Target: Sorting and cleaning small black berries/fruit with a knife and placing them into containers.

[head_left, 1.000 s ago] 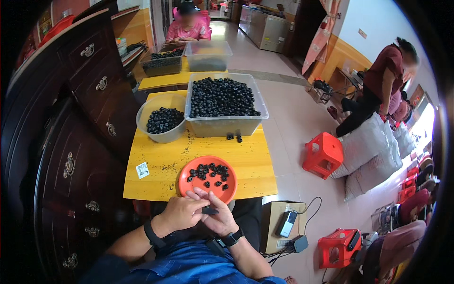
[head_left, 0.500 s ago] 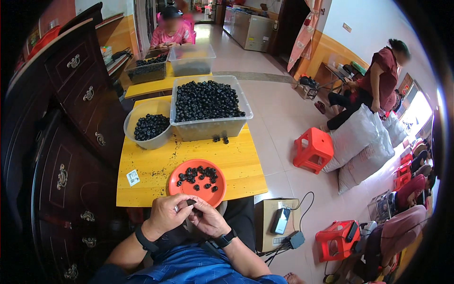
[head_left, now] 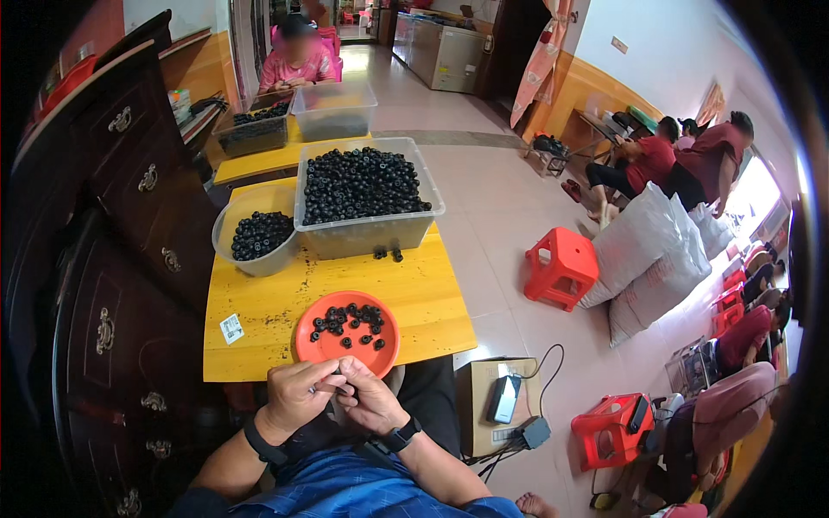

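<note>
A: Your left hand (head_left: 295,399) and right hand (head_left: 373,402) met fingertip to fingertip, your grip clenched on a small black piece (head_left: 338,372), mostly hidden.

B: Just past them, your round orange plastic plate (head_left: 324,352) held black ring-shaped beads (head_left: 361,315) on the yellow wooden surface (head_left: 427,302).

A: Farther from you, more filled a round translucent tub (head_left: 259,266) and a rectangular clear bin (head_left: 371,238).

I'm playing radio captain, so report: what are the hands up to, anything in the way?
Left hand and right hand together, fingers pinching a small dark piece, mostly hidden. Plate of black rings just beyond. Big tub farther back, not in the way.
</note>
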### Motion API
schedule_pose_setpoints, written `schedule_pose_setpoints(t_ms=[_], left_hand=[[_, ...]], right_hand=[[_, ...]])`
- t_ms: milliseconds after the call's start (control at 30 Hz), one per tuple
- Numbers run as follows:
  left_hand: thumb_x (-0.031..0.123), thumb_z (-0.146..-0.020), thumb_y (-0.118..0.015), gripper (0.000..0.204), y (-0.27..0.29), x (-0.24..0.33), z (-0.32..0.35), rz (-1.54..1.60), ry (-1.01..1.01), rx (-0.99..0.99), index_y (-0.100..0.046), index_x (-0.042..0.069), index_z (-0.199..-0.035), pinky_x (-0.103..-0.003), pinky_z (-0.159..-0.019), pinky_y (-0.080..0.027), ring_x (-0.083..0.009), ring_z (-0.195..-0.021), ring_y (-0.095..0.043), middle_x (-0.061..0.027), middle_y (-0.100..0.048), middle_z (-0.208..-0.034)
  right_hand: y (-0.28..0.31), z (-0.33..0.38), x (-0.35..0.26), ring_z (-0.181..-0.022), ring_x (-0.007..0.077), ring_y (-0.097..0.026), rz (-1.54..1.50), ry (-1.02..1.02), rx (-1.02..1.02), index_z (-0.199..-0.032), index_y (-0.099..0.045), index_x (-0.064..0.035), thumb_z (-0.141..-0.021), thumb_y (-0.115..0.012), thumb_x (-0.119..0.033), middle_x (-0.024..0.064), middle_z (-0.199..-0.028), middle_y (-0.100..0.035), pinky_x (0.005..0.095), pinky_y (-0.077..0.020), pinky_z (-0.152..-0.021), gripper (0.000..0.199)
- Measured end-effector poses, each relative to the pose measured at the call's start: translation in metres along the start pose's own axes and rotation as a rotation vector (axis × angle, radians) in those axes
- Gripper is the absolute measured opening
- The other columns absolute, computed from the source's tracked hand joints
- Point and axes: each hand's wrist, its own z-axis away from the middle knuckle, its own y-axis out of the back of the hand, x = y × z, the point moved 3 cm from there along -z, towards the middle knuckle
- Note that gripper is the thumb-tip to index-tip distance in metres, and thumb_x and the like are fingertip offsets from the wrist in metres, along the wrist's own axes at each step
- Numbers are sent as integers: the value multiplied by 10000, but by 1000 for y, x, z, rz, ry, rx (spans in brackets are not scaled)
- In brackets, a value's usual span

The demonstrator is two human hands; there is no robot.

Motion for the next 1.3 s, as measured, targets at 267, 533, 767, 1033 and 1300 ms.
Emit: schedule_pose_setpoints(t_ms=[267,533,767,1033,1300], left_hand=[[37,-689,-813,247,-5,-9,3,16,77,-9,-679,71,-893,-305,-509,-511,-214,-582,-681,-83,-667,-683],[15,-697,-799,235,-4,-5,0,-29,79,-31,-674,72,-888,-300,-525,-522,-217,-605,-692,-99,-675,-700],[26,-724,-808,228,-8,0,-3,4,89,-38,-695,45,-921,-277,-550,-504,-181,-610,-671,-92,-662,-696],[13,-731,-790,227,-3,-5,-1,8,109,-74,-706,70,-934,-298,-531,-508,-218,-603,-680,-101,-682,-715],[30,-743,-803,171,-5,-7,1,-43,2,-5,-697,49,-875,-267,-493,-446,-144,-522,-579,-62,-613,-636]], right_hand=[[-5,5,-6,-635,17,-448,22,-53,104,-1017,-564,-121,-1009,-556,-267,-42,-848,-567,153,-350,-506,146],[-2,2,-7,-628,22,-446,21,-59,50,-984,-542,-119,-1014,-544,-253,-42,-859,-548,153,-350,-491,137],[3,-1,-5,-622,21,-443,0,-33,39,-986,-547,-117,-1011,-551,-244,-40,-850,-547,151,-346,-486,130],[10,-5,1,-611,13,-444,19,-24,55,-992,-570,-114,-1001,-571,-228,-49,-819,-556,151,-347,-477,115],[10,-6,3,-645,18,-449,-79,-36,1,-997,-578,-119,-1000,-566,-210,-48,-851,-557,156,-357,-511,92]])
